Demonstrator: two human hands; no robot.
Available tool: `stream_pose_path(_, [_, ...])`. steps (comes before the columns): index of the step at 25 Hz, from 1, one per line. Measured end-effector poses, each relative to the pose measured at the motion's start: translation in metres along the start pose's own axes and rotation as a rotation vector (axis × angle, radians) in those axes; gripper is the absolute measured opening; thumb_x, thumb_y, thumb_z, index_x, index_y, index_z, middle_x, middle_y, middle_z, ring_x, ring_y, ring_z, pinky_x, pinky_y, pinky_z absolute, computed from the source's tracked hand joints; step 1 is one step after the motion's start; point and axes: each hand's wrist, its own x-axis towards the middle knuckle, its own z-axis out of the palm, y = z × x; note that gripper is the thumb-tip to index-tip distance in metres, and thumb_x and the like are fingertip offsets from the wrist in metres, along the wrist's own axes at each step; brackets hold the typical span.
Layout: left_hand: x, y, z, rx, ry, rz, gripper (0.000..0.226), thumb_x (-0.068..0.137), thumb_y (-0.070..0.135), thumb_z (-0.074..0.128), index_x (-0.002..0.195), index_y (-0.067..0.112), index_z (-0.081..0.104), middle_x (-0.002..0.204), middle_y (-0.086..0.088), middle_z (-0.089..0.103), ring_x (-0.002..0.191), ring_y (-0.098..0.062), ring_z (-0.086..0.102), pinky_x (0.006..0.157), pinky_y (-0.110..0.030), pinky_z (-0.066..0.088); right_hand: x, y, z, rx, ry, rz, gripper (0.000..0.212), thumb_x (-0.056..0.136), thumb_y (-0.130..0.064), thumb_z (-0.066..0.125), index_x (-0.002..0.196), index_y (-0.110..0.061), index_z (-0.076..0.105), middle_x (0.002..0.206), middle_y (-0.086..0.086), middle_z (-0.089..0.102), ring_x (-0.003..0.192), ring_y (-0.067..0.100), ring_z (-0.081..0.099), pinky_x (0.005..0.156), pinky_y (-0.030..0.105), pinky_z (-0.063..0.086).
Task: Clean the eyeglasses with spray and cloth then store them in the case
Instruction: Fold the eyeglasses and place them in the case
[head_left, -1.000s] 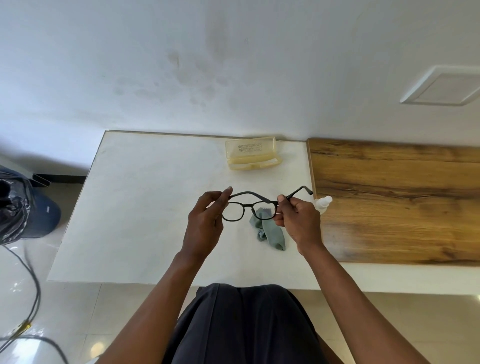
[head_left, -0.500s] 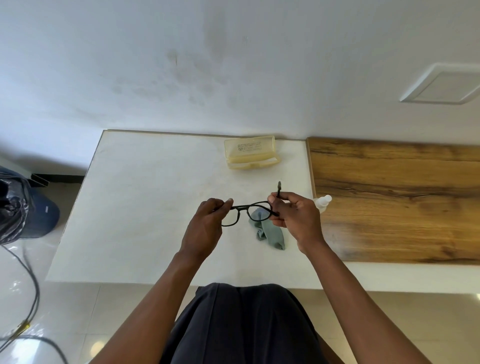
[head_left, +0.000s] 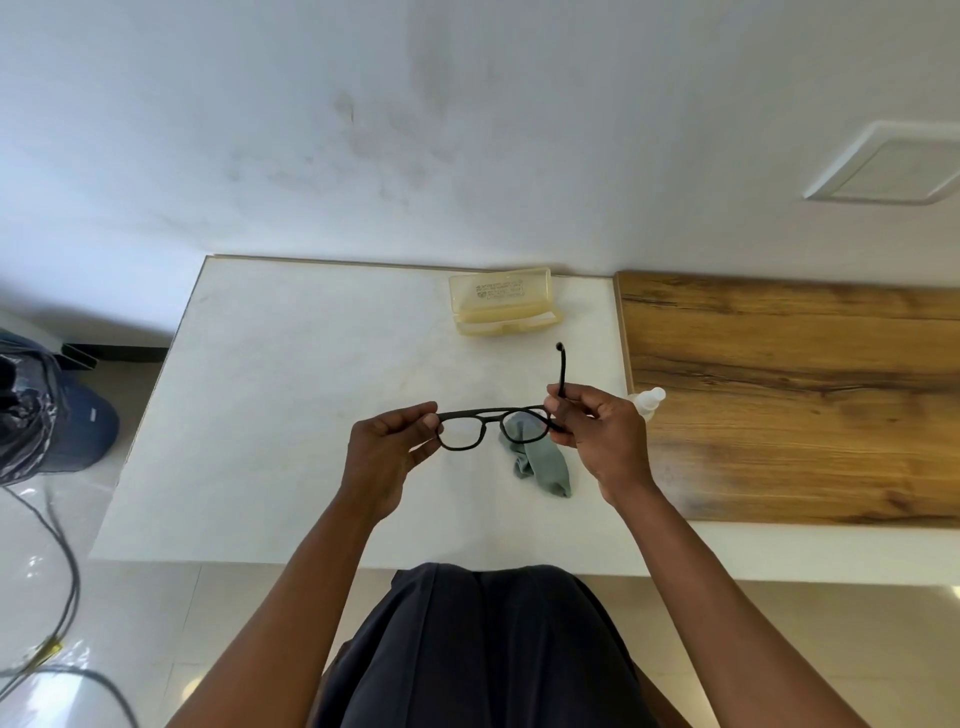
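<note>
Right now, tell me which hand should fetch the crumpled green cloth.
Probably right. The right hand grips the black eyeglasses almost above the crumpled green cloth; the left hand holds the far end, farther away.

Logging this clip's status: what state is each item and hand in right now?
eyeglasses: held above the table, right temple sticking up
case: open, empty
cloth: crumpled on the table
spray bottle: lying behind the right hand
left hand: pinches the frame's left end
right hand: pinches the right hinge
</note>
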Motion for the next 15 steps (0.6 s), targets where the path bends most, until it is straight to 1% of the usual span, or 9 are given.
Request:
stream_pose_path(1, [-0.0008,0.0011,0.0007,-0.023,-0.004,-0.004,0.014,0.082,-0.002,0.062,0.094,0.000,0.069,0.082,-0.010,0.068,0.074,-0.017,0.067,0.067,-0.023,0.057,0.0006,0.0010,0.0000,-0.006,-0.003,-0.014,0.018,0.082,-0.012,0.067,0.100,-0.010,0.070,0.076,-0.005,0.068,0.065,0.003,0.067,0.061,0.019,0.057])
stream_pose_path(3, [-0.0009,0.0023,0.0017,-0.077,0.003,-0.007,0.012,0.082,-0.004,0.061,0.091,0.000,0.069,0.080,-0.011,0.067,0.073,-0.019,0.066,0.069,-0.026,0.058,0.0012,0.0022,0.0001,-0.028,-0.013,-0.051,0.019,0.084,-0.012,0.066,0.102,-0.010,0.069,0.079,-0.005,0.068,0.066,0.001,0.067,0.065,0.019,0.058])
stream_pose_path(5, [-0.0002,0.0029,0.0035,-0.096,0.014,-0.001,0.012,0.082,-0.005,0.061,0.090,-0.001,0.068,0.079,-0.012,0.067,0.072,-0.022,0.066,0.073,-0.029,0.058,0.0020,0.0026,0.0002,-0.071,-0.005,-0.096,0.020,0.085,-0.011,0.063,0.105,-0.009,0.068,0.084,0.001,0.068,0.069,0.003,0.066,0.072,0.024,0.058])
stream_pose_path(6, [0.0000,0.0028,0.0047,-0.099,0.015,0.008,0.012,0.081,-0.006,0.060,0.089,-0.001,0.068,0.078,-0.011,0.068,0.072,-0.022,0.066,0.074,-0.028,0.058,0.0019,0.0026,0.0001,-0.110,0.010,-0.128,0.021,0.086,-0.011,0.062,0.106,-0.008,0.067,0.087,0.005,0.068,0.071,0.006,0.066,0.075,0.029,0.057])
stream_pose_path(8, [-0.0002,0.0040,0.0066,-0.109,0.013,0.025,0.012,0.081,-0.007,0.061,0.087,-0.001,0.069,0.073,-0.009,0.071,0.070,-0.022,0.067,0.071,-0.027,0.058,0.0011,0.0023,-0.0002,-0.240,0.051,-0.239,0.021,0.087,-0.009,0.060,0.107,-0.005,0.067,0.090,0.013,0.068,0.077,0.019,0.066,0.079,0.036,0.056])
stream_pose_path(10, [-0.0002,0.0057,0.0067,-0.120,0.008,0.033,0.012,0.080,-0.008,0.062,0.085,0.000,0.070,0.072,-0.007,0.072,0.070,-0.022,0.067,0.069,-0.026,0.058,0.0001,0.0017,-0.0009,-0.413,0.076,-0.415,0.021,0.087,-0.003,0.059,0.107,-0.001,0.066,0.088,0.019,0.068,0.078,0.028,0.067,0.076,0.040,0.057])
stream_pose_path(12, [-0.0007,0.0077,0.0065,-0.122,-0.004,0.034,0.012,0.079,-0.007,0.062,0.084,0.000,0.070,0.073,-0.008,0.072,0.070,-0.022,0.068,0.068,-0.026,0.058,-0.0011,-0.0004,-0.0014,-0.553,0.066,-0.574,0.023,0.085,0.007,0.058,0.107,0.004,0.065,0.085,0.024,0.067,0.076,0.033,0.067,0.072,0.043,0.058])
stream_pose_path(15, [-0.0014,0.0109,0.0068,-0.107,-0.017,0.040,0.011,0.079,-0.007,0.063,0.084,-0.001,0.070,0.072,-0.008,0.071,0.070,-0.022,0.068,0.068,-0.027,0.058,-0.0012,-0.0025,-0.0037,-0.655,0.020,-0.707,0.028,0.081,0.014,0.056,0.108,0.009,0.062,0.081,0.026,0.064,0.074,0.038,0.065,0.069,0.045,0.058])
